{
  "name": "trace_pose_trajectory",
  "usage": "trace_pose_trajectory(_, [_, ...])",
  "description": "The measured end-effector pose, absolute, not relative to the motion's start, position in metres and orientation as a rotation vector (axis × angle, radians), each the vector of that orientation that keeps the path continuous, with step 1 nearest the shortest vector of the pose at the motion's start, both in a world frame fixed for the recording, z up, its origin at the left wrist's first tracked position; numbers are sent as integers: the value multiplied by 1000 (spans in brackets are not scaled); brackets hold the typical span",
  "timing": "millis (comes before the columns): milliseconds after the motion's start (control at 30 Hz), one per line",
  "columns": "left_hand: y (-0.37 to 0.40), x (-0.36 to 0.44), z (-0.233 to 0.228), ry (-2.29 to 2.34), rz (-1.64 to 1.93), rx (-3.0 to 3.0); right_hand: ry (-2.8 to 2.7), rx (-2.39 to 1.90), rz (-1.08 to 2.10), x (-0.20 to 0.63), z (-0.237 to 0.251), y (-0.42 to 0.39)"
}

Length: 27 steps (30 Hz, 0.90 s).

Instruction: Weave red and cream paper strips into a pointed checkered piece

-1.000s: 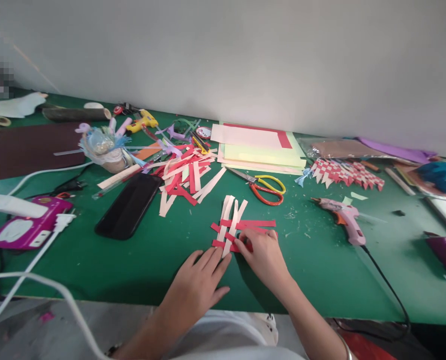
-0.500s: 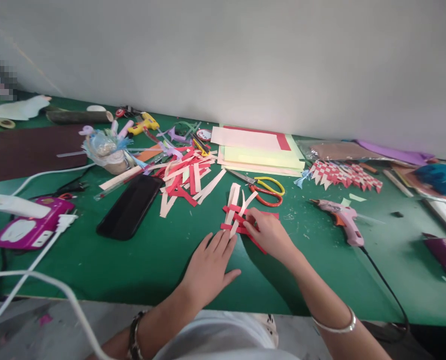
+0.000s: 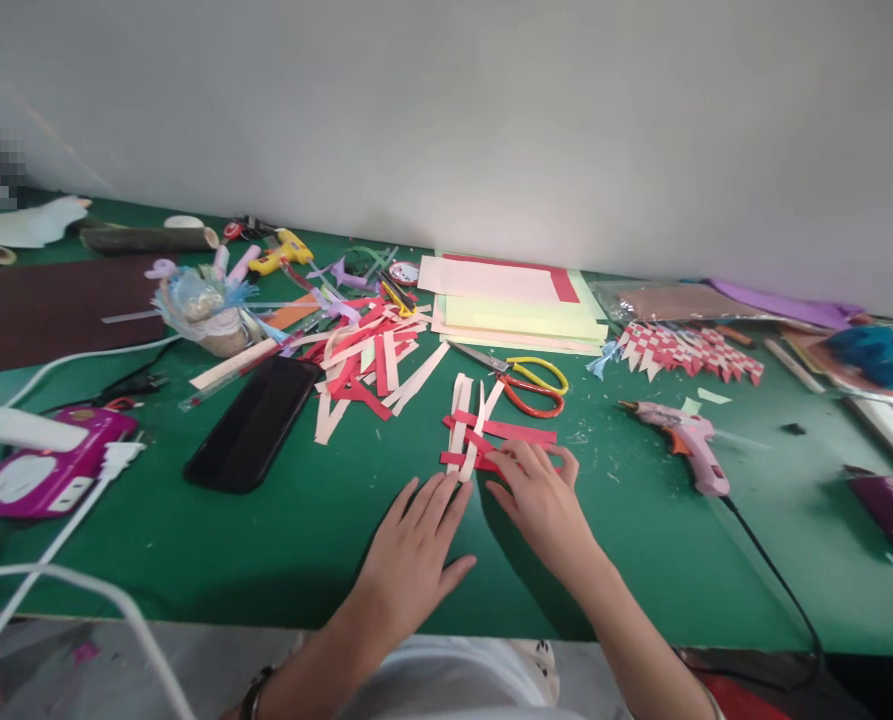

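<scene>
Left hand (image 3: 414, 545) flat on pale strips (image 3: 459, 402) | right hand (image 3: 542, 502) at red strips (image 3: 525, 433), grip unclear | scissors (image 3: 500, 363) just beyond | glue gun (image 3: 687, 432) rightward

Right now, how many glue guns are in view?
2: a yellow glue gun at the back left, a pink glue gun at right; others may be hidden.

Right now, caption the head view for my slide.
Left hand and right hand at crossed red and pale strips, green table beneath.
</scene>
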<state>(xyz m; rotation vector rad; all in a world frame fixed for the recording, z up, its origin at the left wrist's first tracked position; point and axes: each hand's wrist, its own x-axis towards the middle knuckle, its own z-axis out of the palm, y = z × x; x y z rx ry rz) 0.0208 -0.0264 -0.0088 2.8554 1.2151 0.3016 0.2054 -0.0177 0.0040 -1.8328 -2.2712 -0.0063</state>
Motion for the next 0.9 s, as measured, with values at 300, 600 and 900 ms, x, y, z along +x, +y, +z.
trace_pose_trajectory(300, [-28, 25, -13, 1239, 313, 2859, -2268, -1926, 160, 202, 0, -10])
trace_pose_trajectory(600, [-27, 28, -12, 1254, 259, 2847, -2201, -1950, 417, 200, 12, -1])
trace_pose_trajectory(900, [-28, 29, -14, 1272, 256, 2842, -2298, -1962, 469, 207, 23, 8])
